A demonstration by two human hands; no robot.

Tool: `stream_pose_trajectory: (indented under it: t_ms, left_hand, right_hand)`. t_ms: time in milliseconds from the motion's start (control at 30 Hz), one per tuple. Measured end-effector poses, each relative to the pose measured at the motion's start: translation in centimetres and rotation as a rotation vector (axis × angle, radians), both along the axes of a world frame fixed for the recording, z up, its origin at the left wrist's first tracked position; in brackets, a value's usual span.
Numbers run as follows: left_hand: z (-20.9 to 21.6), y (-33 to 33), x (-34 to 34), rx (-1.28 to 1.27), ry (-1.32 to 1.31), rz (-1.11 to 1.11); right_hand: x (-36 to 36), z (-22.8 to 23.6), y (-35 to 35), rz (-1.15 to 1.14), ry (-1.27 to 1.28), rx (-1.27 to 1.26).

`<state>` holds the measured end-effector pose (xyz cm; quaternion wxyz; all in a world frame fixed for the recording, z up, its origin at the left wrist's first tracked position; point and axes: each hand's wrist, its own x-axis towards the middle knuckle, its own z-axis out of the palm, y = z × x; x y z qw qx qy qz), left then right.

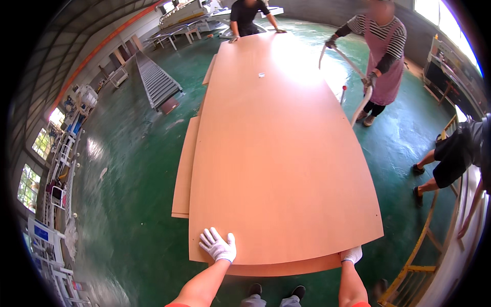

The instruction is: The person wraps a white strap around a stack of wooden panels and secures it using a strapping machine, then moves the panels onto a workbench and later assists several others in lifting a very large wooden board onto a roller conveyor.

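A large light-brown wood panel stretches away from me, lying on more panels of the same colour. My left hand, in a white glove, rests flat on its near left corner with the fingers spread. At the near right edge is my right hand, also gloved, partly beneath the top panel; its fingers are hidden there. A lower panel shows under the near edge, between my hands. Other panels stick out along the left side of the stack.
Across the stack, a person in black has both hands at the far edge. A person in a pink apron grips a pale cart handle on the right. A roller conveyor stands left; a yellow frame and another person are right.
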<state>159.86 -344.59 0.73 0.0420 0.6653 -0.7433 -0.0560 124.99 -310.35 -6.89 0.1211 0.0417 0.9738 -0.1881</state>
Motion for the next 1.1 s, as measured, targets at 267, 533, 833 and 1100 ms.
stream_pose_trajectory:
  t_ms: [267,533,833,1100]
  left_hand:
    - [1.0,-5.4,4.5,0.011,-0.02,-0.088]
    - [1.4,-11.3,7.9,-0.019,-0.026,-0.19]
    - [0.4,-18.9,13.3,-0.009,-0.013,-0.289]
    - [1.0,-24.6,17.2,-0.003,-0.026,-0.379]
  right_hand:
    - [6.9,-1.6,-0.9,-0.035,0.097,0.057]
    - [14.5,-0.2,-4.0,-0.109,0.156,0.05]
    - [24.7,4.0,-10.7,-0.31,0.011,-0.116]
    - [31.4,-2.9,-12.2,-0.229,0.152,0.055]
